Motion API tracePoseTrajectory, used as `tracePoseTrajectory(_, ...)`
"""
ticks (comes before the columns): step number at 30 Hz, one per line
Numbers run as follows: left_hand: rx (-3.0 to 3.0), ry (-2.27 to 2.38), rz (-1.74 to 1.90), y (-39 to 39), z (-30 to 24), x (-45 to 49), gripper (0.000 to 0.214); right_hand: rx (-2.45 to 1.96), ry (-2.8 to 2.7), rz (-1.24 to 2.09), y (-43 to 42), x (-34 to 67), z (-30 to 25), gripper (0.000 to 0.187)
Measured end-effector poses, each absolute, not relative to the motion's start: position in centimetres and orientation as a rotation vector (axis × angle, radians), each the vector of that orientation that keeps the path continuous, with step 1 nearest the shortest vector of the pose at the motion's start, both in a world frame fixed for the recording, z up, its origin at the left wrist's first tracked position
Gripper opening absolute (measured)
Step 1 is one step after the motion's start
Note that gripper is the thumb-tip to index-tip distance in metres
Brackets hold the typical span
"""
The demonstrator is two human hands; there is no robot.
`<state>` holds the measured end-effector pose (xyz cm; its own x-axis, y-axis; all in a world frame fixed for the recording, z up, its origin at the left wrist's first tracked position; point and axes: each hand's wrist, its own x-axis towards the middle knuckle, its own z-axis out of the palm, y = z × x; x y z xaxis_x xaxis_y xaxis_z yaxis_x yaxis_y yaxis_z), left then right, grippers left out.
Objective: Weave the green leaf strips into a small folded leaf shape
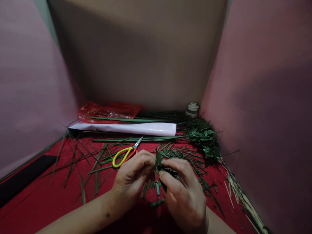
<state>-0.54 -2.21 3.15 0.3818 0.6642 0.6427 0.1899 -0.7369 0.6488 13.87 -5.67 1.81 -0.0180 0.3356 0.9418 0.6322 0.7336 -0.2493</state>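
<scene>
Between my two hands is a small folded piece of green leaf (158, 160), its pointed tips sticking up. My left hand (134, 174) pinches it from the left, fingers curled. From the right, my right hand (184, 188) grips the same leaf piece between thumb and forefinger, and a dark strip runs back under its fingers. Just beyond my left hand lie scissors (125, 155) with yellow and red handles, blades pointing away. Cut green leaf strips (180, 152) are scattered around and beyond both hands on the red surface (102, 204).
At the back lie a red plastic bag (109, 110) and a rolled white sheet (126, 128). A white-capped jar (192, 110) stands at back right, behind a pile of folded green leaf pieces (204, 138). Pale thin sticks (246, 203) line the right wall. A black strip (26, 175) lies left.
</scene>
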Motion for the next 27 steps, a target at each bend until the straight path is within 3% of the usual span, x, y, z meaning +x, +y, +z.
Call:
tracePoseTrajectory(8,1.716,0.863,1.065,-3.2,3.2,-0.1,0.012,-0.809,-1.686,-0.171,-5.7,14.3,1.6,0.031)
tracePoseTrajectory(16,1.558,0.86,0.924,-2.9,2.8,0.2,0.02,-1.012,-1.51,0.052,-5.1,14.6,0.3,0.013)
tracePoseTrajectory(20,1.518,0.928,0.933,-3.0,3.4,-1.4,0.023,-1.175,-1.304,0.346,-5.0,14.4,0.2,0.02)
tracePoseTrajectory(24,1.666,1.279,1.147,-3.0,3.7,-7.4,0.021,-1.278,-1.121,0.532,-5.1,14.5,0.7,0.025)
tracePoseTrajectory(27,1.865,1.886,1.381,-2.4,3.6,-15.9,0.028,-1.312,-1.121,0.553,-5.3,14.7,1.1,0.024)
